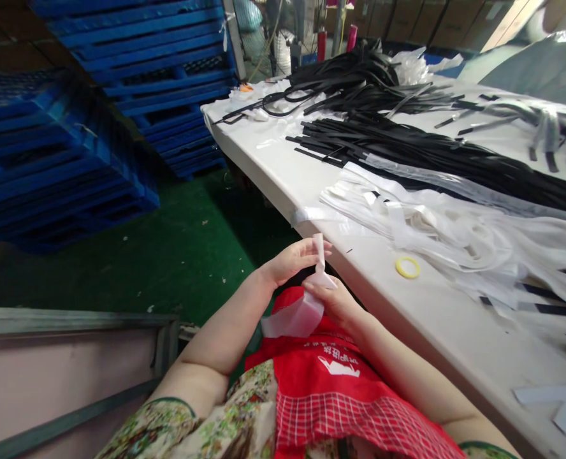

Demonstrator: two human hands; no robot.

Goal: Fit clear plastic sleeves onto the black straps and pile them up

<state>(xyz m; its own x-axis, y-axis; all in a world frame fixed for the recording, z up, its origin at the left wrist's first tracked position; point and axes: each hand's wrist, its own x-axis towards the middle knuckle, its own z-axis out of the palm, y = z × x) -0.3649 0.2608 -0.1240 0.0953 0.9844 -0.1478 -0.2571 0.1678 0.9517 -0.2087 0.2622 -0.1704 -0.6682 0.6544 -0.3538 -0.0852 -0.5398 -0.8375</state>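
A translucent white strip (295,317) is held between my two hands, in front of the red apron (312,360) and just off the table's near edge. My left hand (298,258) pinches the narrow, upright end of the strip between thumb and fingers. Lower and to the right, my right hand (333,298) grips the folded middle part with its thumb on top. The wide loose end hangs to the left across the apron. Some fingertips of both hands are hidden behind the strip.
On the white table (359,268) lie a yellow ring (408,268), a pile of white straps (436,220) and long black straps (407,146). Clear plastic wrap lies among them. Blue pallets (159,70) stand beyond the green floor; a framed panel (72,370) is at lower left.
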